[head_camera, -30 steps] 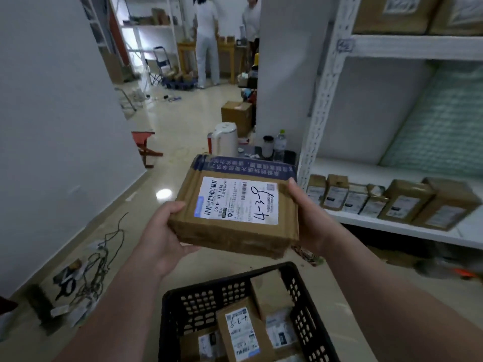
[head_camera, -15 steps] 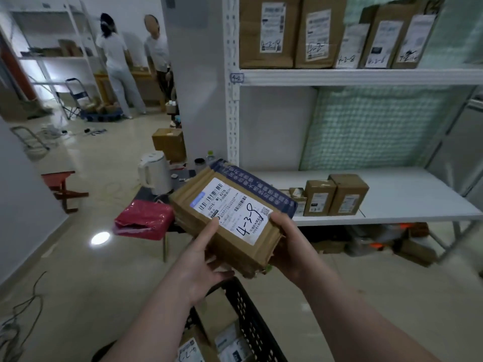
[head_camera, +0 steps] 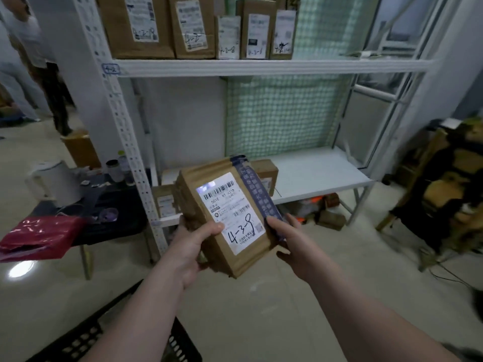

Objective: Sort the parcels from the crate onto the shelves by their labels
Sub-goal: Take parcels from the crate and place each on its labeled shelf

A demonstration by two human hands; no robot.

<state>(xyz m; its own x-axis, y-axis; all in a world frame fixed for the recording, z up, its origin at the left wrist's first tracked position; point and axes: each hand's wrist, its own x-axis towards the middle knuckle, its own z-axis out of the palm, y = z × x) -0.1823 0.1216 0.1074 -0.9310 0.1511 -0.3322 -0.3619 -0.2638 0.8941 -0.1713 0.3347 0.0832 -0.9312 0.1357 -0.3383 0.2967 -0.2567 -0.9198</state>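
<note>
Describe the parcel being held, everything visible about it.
The parcel is a flat brown cardboard box, creased at its edges, held tilted in front of the lower shelf. A white label with barcodes and handwritten "4-3-8", as it seems, covers its top face. Dark blue printed tape runs along its right side. The left hand grips its left edge, thumb on the label; the right hand grips the taped edge.

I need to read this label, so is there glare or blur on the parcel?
Head view: glare whitens one upper corner of the label on the parcel, handwriting legible; people at the left edge are smeared; the shelf upright bows, wide-lens distortion.
</note>
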